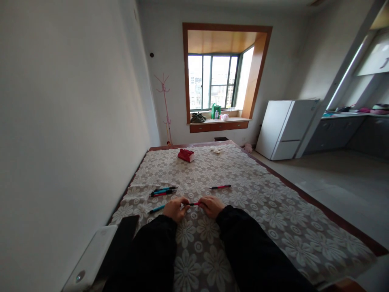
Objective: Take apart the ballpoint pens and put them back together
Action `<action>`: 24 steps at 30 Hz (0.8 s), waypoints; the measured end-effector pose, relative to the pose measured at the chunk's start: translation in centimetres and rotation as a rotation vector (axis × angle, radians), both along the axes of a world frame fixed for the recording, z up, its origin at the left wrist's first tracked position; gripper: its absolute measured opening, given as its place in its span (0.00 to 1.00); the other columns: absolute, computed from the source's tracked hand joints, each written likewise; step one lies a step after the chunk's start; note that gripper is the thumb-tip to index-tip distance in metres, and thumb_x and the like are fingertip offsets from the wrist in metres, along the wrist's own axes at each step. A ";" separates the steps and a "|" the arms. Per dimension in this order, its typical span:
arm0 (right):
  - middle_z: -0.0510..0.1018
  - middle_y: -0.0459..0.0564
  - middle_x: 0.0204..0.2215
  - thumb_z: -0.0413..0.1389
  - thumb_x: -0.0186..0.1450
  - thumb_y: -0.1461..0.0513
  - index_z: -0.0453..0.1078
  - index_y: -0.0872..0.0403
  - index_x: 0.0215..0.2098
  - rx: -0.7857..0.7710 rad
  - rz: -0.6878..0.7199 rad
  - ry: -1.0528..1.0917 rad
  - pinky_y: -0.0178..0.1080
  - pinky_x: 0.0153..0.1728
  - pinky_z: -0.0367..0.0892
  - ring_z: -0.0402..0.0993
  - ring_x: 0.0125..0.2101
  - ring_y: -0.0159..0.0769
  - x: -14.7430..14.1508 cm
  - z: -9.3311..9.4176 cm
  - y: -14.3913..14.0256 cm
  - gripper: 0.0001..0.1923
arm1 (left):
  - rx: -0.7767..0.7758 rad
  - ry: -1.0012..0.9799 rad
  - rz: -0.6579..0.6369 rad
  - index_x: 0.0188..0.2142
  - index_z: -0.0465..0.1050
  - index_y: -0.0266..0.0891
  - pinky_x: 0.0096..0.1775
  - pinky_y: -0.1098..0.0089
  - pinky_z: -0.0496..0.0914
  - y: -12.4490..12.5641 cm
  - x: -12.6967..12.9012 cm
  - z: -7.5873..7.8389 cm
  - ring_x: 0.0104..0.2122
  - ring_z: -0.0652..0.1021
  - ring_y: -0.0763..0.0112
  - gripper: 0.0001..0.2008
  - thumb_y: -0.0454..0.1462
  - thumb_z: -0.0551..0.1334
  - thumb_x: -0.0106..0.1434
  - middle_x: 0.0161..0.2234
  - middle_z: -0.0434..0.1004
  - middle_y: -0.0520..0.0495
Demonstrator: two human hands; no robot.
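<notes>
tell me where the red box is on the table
In the head view the red box lies at the far end of the table, slightly left of centre, beyond the loose pens and left of a small white object.

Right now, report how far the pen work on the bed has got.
Done, by the looks: a small cluster of blue and red pens lies together. In hand: left hand and right hand hold one red pen by its ends. Left: a lone red pen and a blue pen.

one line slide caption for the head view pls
Both hands, left hand and right hand, grip a red pen over a floral tablecloth.
</notes>
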State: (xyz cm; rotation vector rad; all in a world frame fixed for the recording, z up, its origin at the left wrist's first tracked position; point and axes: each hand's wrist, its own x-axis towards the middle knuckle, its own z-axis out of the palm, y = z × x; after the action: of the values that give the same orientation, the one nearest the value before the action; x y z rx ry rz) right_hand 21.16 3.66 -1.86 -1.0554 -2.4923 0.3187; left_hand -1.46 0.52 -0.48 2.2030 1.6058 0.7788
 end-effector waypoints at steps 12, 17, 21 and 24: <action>0.78 0.50 0.32 0.46 0.70 0.58 0.73 0.53 0.37 -0.051 -0.060 -0.043 0.34 0.34 0.60 0.72 0.33 0.36 -0.2 0.5 -0.4 0.15 | 0.013 0.064 -0.065 0.40 0.77 0.44 0.42 0.69 0.66 0.0 0.0 0.2 0.39 0.75 0.65 0.09 0.39 0.63 0.59 0.36 0.78 0.49; 0.78 0.50 0.32 0.46 0.70 0.58 0.73 0.53 0.38 -0.067 -0.074 -0.055 0.34 0.33 0.59 0.72 0.33 0.36 -0.2 0.5 -0.4 0.14 | 0.058 0.092 0.056 0.41 0.75 0.43 0.49 0.67 0.65 -0.5 0.0 1.3 0.47 0.72 0.62 0.11 0.36 0.63 0.57 0.43 0.75 0.47; 0.78 0.50 0.32 0.46 0.69 0.58 0.72 0.53 0.37 -0.066 -0.070 -0.051 0.34 0.33 0.59 0.72 0.33 0.36 -0.1 0.5 -0.3 0.14 | 0.030 0.178 0.254 0.44 0.72 0.42 0.48 0.67 0.65 -0.5 -0.4 1.9 0.49 0.69 0.61 0.19 0.27 0.57 0.53 0.47 0.73 0.46; 0.79 0.51 0.32 0.46 0.69 0.59 0.73 0.53 0.38 -0.067 -0.069 -0.041 0.34 0.34 0.60 0.73 0.33 0.36 -0.1 0.5 -0.3 0.14 | -0.032 0.277 0.326 0.45 0.70 0.41 0.47 0.67 0.65 -0.4 -0.8 1.9 0.49 0.69 0.61 0.20 0.26 0.56 0.52 0.47 0.72 0.45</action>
State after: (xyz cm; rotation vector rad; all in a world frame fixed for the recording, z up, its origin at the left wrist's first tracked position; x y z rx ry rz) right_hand 21.04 3.32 -1.34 -1.1832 -2.4904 0.3659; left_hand -2.29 0.12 1.41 2.1277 2.1336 0.5375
